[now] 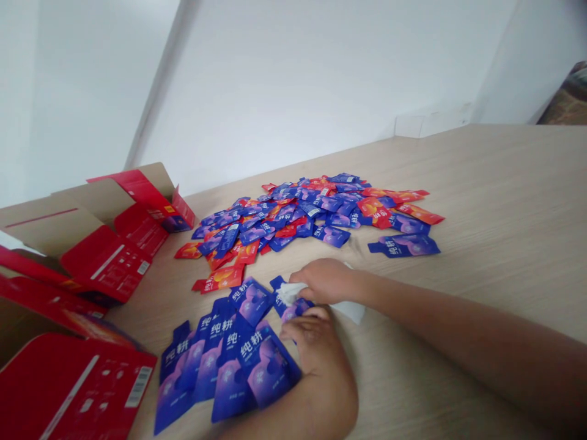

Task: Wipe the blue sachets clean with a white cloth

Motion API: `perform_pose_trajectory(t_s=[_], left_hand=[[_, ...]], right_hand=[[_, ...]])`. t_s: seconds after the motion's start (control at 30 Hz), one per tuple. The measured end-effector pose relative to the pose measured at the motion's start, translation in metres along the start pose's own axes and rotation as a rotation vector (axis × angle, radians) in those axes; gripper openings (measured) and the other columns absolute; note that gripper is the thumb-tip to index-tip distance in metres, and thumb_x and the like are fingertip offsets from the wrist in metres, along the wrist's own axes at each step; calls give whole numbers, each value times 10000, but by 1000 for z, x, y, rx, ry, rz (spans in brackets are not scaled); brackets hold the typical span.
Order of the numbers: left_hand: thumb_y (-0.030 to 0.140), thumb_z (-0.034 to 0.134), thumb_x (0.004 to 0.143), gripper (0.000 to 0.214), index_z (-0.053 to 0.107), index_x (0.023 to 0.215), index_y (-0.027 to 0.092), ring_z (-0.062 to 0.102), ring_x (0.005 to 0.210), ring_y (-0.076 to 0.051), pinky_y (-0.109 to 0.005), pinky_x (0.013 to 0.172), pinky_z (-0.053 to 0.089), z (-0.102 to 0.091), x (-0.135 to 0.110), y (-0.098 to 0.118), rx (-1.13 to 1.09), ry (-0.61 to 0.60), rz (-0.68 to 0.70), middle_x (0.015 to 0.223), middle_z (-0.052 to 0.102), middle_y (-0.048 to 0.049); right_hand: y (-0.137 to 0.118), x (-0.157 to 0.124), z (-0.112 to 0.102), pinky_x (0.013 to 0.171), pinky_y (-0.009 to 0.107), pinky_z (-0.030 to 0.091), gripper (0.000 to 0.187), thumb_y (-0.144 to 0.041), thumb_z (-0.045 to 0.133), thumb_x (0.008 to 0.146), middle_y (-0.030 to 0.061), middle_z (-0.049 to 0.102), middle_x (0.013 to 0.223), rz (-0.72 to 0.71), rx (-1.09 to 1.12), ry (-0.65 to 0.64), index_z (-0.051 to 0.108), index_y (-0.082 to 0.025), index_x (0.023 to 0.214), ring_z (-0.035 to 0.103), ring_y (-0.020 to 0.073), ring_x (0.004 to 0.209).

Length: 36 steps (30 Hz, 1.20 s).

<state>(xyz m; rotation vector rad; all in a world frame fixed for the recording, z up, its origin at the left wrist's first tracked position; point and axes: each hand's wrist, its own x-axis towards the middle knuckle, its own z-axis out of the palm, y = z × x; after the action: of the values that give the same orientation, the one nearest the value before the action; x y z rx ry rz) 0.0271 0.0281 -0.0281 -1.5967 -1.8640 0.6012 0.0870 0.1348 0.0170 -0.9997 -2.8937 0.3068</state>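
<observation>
My right hand [324,282] is closed on a crumpled white tissue [291,293], which touches a blue-purple sachet [290,314] lying on the table. My left hand [316,342] has its fingers curled over the lower edge of this same sachet, gripping it. Part of the sachet is hidden under both hands. Beside my left hand, several blue sachets [270,370] overlap in a loose fan, their printed sides up. Another white sheet [352,310] shows from beneath my right wrist.
Farther back, a wide heap of blue and red-orange sachets [293,211] covers the table [481,214]. One blue sachet [407,245] lies apart at the heap's right. Open red cartons [87,379] line the left side. A white wall [298,85] rises behind the table.
</observation>
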Motion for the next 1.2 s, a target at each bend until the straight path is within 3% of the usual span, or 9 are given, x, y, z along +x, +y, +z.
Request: perform_pose_trajectory(t_s=[0.23, 0.37, 0.47, 0.6, 0.73, 0.87, 0.97, 1.07, 1.2], left_hand=[[-5, 340, 765, 312, 613, 903, 56, 645, 699, -327, -394, 633, 378, -2, 0, -3, -67, -14, 16, 774, 682, -226], [-2, 319, 781, 333, 628, 906, 1, 634, 728, -330, -414, 676, 375, -4, 1, -3, -138, -59, -16, 811, 672, -248], [5, 324, 783, 328, 619, 924, 21, 635, 726, -328, -412, 673, 369, -4, 1, -3, -121, -51, -2, 808, 674, -240], [-3, 344, 766, 307, 607, 914, 57, 641, 705, -329, -414, 660, 364, -3, -1, -4, -44, -12, 13, 792, 679, -233], [11, 348, 775, 296, 607, 912, 53, 637, 700, -326, -416, 649, 366, -5, -1, -5, -63, -20, 23, 769, 675, -226], [20, 344, 788, 297, 609, 919, 47, 636, 706, -328, -422, 652, 371, -6, -1, -4, -91, -42, 17, 791, 674, -236], [20, 354, 785, 289, 606, 922, 49, 639, 720, -331, -432, 667, 376, -5, -1, -3, -62, -32, 11, 795, 674, -239], [5, 357, 767, 300, 609, 918, 65, 645, 713, -322, -425, 664, 384, -3, -1, -3, -7, -18, 9, 793, 682, -225], [-13, 340, 757, 334, 615, 928, 66, 652, 722, -331, -417, 644, 401, -5, 1, -3, -8, -53, 13, 828, 683, -239]], right_hand=[[0, -5, -12, 635, 284, 380, 311, -376, 452, 830, 68, 670, 951, -15, -25, 107, 579, -259, 1089, 606, 226, 865], [-13, -5, -9, 622, 276, 378, 305, -413, 453, 827, 53, 676, 940, -101, 27, 1, 600, -271, 1054, 610, 219, 842], [-5, -2, -4, 613, 274, 379, 316, -417, 468, 813, 56, 679, 938, -34, 20, -34, 600, -275, 1063, 612, 220, 828], [12, 1, -4, 608, 281, 373, 305, -397, 467, 810, 63, 679, 939, 44, -31, 50, 596, -272, 1057, 614, 231, 841], [7, -2, -9, 622, 284, 370, 296, -395, 459, 820, 49, 677, 958, -16, 2, 138, 581, -279, 1064, 612, 232, 866], [-2, -3, -8, 614, 271, 369, 287, -415, 461, 824, 46, 679, 928, -108, 39, 21, 597, -268, 1030, 615, 220, 844], [5, -1, -7, 608, 266, 369, 301, -423, 472, 819, 57, 676, 930, -36, 17, -38, 601, -261, 1038, 613, 217, 839], [14, 0, -10, 638, 278, 377, 307, -393, 473, 820, 72, 672, 950, 64, -31, 3, 597, -254, 1065, 605, 224, 862], [4, -4, -17, 666, 284, 378, 314, -374, 458, 829, 66, 667, 973, -16, -2, 95, 582, -259, 1094, 597, 222, 887]])
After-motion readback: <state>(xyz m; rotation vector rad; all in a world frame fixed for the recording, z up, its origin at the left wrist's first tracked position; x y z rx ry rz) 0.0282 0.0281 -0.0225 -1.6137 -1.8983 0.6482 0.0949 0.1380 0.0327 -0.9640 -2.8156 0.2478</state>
